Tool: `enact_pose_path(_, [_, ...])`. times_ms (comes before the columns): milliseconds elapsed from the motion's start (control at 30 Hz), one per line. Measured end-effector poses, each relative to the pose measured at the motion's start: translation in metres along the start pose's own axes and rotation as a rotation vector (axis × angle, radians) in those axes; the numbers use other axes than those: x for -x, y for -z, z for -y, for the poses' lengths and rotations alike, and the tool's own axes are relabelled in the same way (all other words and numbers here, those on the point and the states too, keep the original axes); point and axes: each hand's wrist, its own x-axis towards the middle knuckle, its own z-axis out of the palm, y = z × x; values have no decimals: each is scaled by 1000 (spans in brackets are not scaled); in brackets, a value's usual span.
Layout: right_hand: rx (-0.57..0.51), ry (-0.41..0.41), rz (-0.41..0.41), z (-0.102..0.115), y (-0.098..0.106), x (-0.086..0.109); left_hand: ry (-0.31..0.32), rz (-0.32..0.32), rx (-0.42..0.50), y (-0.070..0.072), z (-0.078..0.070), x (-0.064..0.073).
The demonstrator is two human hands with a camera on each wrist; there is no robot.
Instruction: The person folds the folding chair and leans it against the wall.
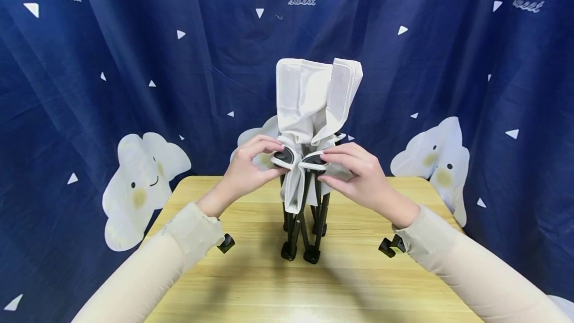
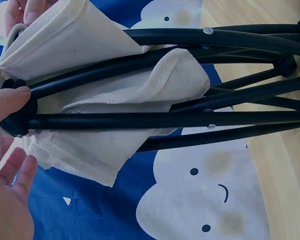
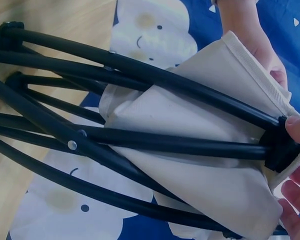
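Note:
A small folding chair (image 1: 305, 88) with white fabric and thin black legs stands folded together and upright in the middle of the table. My left hand (image 1: 251, 166) pinches its left front corner, where a black end piece (image 1: 283, 155) sits in the white cloth. At the matching right corner (image 1: 315, 160), my right hand (image 1: 358, 173) grips between thumb and fingers. In the left wrist view the thumb (image 2: 12, 102) presses on a black joint at the tube ends. Crossed black tubes (image 3: 170, 142) and bunched fabric (image 3: 190, 115) fill the right wrist view.
The light wood table (image 1: 251, 288) lies beneath the chair, whose black feet (image 1: 311, 254) rest on it. Behind hangs a dark blue curtain (image 1: 215, 88) with white triangles and clouds. Small black mounts (image 1: 226, 243) show by both cuffs.

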Motion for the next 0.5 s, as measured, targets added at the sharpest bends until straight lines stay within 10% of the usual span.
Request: enact_pose_path(500, [-4,-57,-71,-8,12,4,0,-5,-12,17,7,5])
